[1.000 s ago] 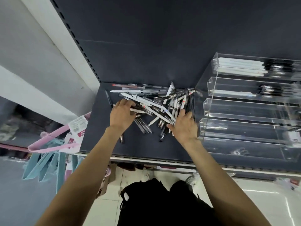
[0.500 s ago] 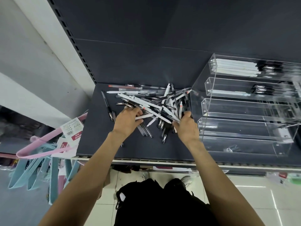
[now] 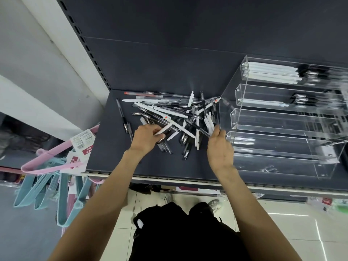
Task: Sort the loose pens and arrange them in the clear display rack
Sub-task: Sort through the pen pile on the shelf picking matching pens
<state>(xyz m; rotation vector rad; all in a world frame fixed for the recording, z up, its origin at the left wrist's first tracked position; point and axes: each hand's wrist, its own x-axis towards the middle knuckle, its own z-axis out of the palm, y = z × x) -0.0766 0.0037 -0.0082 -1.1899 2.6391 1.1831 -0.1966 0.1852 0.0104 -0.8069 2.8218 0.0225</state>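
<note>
On the dark shelf (image 3: 113,157), sorting is in hand: a white pen (image 3: 163,130) is pinched by the left hand (image 3: 147,139), white pens (image 3: 209,123) gripped by the right hand (image 3: 219,149) at the loose pile (image 3: 175,113). Next, a same-type bunch is to be slotted into the clear rack (image 3: 282,129) beyond, upper tiers partly filled.

To your left, pink hangers (image 3: 56,162) and teal hangers (image 3: 47,189) hang beside the dark shelf (image 3: 116,159), with a tag (image 3: 82,141) on them; white floor tiles (image 3: 282,223) lie below you.
</note>
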